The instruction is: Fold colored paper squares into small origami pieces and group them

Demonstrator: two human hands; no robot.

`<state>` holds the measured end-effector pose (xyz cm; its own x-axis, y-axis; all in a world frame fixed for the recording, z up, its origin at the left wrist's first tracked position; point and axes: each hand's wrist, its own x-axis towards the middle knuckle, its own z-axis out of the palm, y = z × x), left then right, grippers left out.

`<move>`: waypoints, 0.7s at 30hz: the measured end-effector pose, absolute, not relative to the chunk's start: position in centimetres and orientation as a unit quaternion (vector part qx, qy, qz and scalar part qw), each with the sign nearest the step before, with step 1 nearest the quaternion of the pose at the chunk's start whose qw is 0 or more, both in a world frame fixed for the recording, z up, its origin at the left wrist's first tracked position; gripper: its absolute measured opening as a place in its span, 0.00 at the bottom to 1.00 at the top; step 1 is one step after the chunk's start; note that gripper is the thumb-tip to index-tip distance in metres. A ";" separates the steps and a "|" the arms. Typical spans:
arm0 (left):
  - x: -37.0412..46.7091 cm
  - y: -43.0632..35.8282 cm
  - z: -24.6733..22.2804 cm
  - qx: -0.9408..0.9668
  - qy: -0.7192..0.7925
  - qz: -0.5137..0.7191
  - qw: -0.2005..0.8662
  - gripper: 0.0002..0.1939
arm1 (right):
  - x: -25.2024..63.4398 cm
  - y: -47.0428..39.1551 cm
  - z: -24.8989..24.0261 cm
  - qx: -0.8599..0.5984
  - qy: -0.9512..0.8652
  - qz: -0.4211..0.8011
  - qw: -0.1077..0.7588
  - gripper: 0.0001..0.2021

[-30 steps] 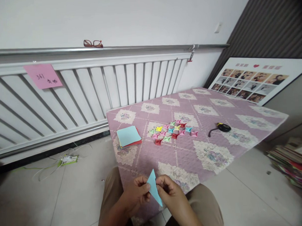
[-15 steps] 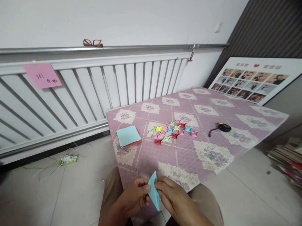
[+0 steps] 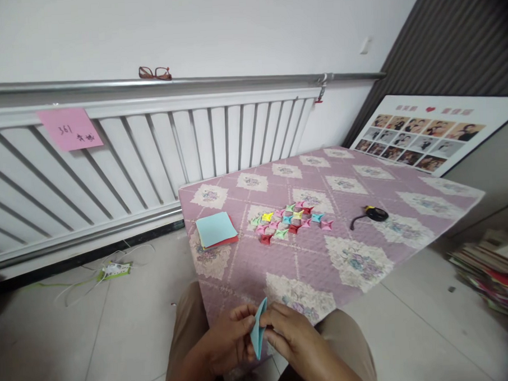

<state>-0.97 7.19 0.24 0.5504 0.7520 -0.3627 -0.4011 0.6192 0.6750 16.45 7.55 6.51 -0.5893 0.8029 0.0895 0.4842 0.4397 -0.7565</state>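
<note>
A folded light blue paper (image 3: pixel 257 332) is held upright between both hands, over the near edge of the table and my lap. My left hand (image 3: pixel 232 338) pinches its left side, thumb toward the top. On the other side, my right hand (image 3: pixel 291 334) grips it with fingers at the paper's opening. A stack of square paper (image 3: pixel 216 230), light blue on top with red and yellow edges below, lies at the table's left. Several small folded paper pieces (image 3: pixel 293 218) in pink, red, green, yellow and blue are grouped at the table's middle.
The table has a purple floral cloth (image 3: pixel 249 264). A black object with a strap (image 3: pixel 376 214) lies on its right. Glasses (image 3: pixel 155 73) rest on the pipe above the radiator. A power strip (image 3: pixel 114 269) is on the floor left; stacked papers (image 3: pixel 489 275) stand right.
The blue paper has turned and narrowed in my hands, its flaps closer together. Both hands have shifted slightly, and my right fingers have moved along its edge.
</note>
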 end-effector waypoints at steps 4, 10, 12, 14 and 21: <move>-0.9 7.8 1.0 0.400 0.401 0.360 0.742 0.19 | 16.7 7.6 6.3 -0.401 -0.814 0.354 0.225 0.06; -2.4 8.5 3.0 0.569 0.339 0.391 0.639 0.18 | 17.0 7.6 5.7 -0.402 -0.814 0.349 0.235 0.05; -3.1 8.7 3.9 0.623 0.293 0.360 0.630 0.17 | 17.1 7.4 5.7 -0.400 -0.810 0.355 0.239 0.05; -3.6 9.1 4.5 0.651 0.276 0.326 0.628 0.17 | 17.2 7.3 5.8 -0.400 -0.801 0.372 0.246 0.05; -3.9 10.2 5.1 0.682 0.267 0.285 0.619 0.11 | 17.6 7.0 6.6 -0.428 -0.736 0.457 0.259 0.06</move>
